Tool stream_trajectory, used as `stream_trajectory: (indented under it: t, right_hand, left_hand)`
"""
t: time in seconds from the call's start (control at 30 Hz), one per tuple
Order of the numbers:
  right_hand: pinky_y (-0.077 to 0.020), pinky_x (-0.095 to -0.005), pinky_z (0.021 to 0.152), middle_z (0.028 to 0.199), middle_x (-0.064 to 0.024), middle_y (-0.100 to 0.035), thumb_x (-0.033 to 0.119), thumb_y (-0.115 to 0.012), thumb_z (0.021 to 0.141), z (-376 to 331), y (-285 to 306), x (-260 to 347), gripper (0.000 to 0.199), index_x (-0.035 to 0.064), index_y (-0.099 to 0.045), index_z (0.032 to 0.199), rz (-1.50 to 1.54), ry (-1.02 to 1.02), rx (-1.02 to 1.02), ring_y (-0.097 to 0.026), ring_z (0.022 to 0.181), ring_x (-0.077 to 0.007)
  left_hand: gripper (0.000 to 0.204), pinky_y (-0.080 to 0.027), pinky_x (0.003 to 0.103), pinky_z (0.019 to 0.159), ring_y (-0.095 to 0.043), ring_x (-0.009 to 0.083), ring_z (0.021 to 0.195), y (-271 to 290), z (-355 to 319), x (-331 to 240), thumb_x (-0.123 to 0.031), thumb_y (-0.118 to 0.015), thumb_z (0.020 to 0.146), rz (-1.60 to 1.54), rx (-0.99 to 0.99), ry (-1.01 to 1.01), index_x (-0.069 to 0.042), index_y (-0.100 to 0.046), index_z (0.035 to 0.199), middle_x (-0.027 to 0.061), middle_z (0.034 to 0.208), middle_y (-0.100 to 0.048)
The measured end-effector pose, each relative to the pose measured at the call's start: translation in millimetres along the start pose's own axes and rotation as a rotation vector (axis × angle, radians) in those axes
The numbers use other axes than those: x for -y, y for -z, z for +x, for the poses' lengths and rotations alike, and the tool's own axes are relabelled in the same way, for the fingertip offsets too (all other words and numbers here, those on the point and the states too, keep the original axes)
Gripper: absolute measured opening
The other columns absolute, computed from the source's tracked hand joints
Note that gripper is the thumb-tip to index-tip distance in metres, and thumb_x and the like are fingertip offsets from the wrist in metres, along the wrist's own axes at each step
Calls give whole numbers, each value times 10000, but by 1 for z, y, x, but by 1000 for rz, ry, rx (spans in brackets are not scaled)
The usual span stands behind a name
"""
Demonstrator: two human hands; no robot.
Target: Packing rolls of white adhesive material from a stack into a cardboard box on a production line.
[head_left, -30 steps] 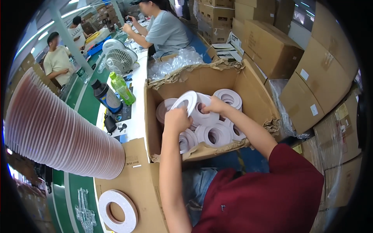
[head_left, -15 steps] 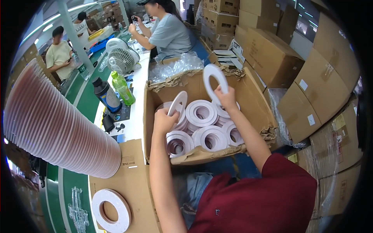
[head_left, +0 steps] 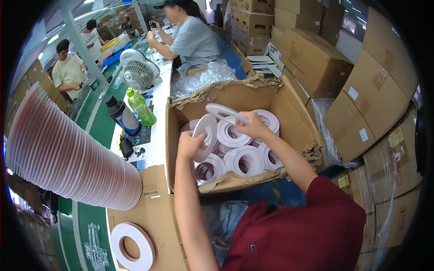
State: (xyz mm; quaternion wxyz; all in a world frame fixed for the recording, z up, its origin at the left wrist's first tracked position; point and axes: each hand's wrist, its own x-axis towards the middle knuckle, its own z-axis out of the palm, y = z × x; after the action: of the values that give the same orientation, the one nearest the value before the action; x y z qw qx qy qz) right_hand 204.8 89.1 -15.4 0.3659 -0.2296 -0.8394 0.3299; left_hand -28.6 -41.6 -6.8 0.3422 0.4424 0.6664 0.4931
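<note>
Both hands are down in the big open cardboard box [head_left: 294,117], which is packed with flat white foam rings [head_left: 246,158] lying in stacks. The left hand [head_left: 190,143] has its fingers curled around the lower edge of one white ring [head_left: 205,135], holding it up on edge, tilted, just above the stacks at the left side of the box. The right hand [head_left: 253,126] is pinching a second white ring [head_left: 224,110] by its rim, and that one is held nearly flat, a bit higher up and toward the back wall of the box, so you mostly see it edge-on. The two held rings are close together but I can't tell if they touch. The box's top edges are torn and ragged. To the left there's a long leaning stack of pinkish discs [head_left: 68,158] lying across the green table [head_left: 97,126], and one more white ring with a brown middle [head_left: 132,246] lying flat on a cardboard sheet [head_left: 153,212] near the bottom. Further back on the white part of the bench: a green bottle [head_left: 141,107], a dark jug [head_left: 121,115] and a small white fan [head_left: 138,72]. Other people are working at the far end, one in a grey shirt [head_left: 194,40], and brown boxes [head_left: 316,63] are piled up on the right.
</note>
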Motion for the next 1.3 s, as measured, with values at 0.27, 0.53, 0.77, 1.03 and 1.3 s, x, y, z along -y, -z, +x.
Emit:
stream_trajectory:
  t: [0.27,0.53,0.77,1.03,1.3]
  right_hand:
    - [-449,-266,558,619,-19,-592,54,-662,712,5,0,-18,73,36,-613,764,-40,-63,136,-545,587,-84]
    - [-457,-257,578,641,-2,-606,93,-694,728,6,-10,-46,88,40,-640,772,160,-289,-91,-552,596,-81]
    - [-485,-258,610,705,-29,-632,89,-711,732,-2,-27,-14,145,22,-638,839,325,-466,161,-590,629,-104]
    - [-469,-248,609,711,-25,-635,119,-747,727,3,-6,-33,162,35,-653,830,233,-447,186,-591,636,-95]
    - [-561,-329,763,935,-88,-655,86,-731,800,13,-2,-9,232,-6,-631,987,808,-512,-43,-661,807,-178]
  left_hand:
    - [241,-521,344,624,-659,203,587,-1,1,-3,-204,-683,753,120,1,53,34,-687,792,115,631,-664]
    - [226,-494,356,613,-632,263,617,-10,0,-12,-142,-709,792,287,-698,-552,-15,-622,958,123,707,-636]
    - [194,-494,504,720,-627,433,820,-35,0,-13,-84,-661,697,738,16,-408,-8,-586,859,250,841,-647]
    - [117,-503,490,661,-656,393,739,-36,7,-19,-102,-645,761,591,-242,-525,-33,-574,823,208,764,-657]
    - [406,-492,310,704,-610,155,777,-4,19,4,-336,-648,912,-101,-368,-123,52,-632,1026,104,886,-668]
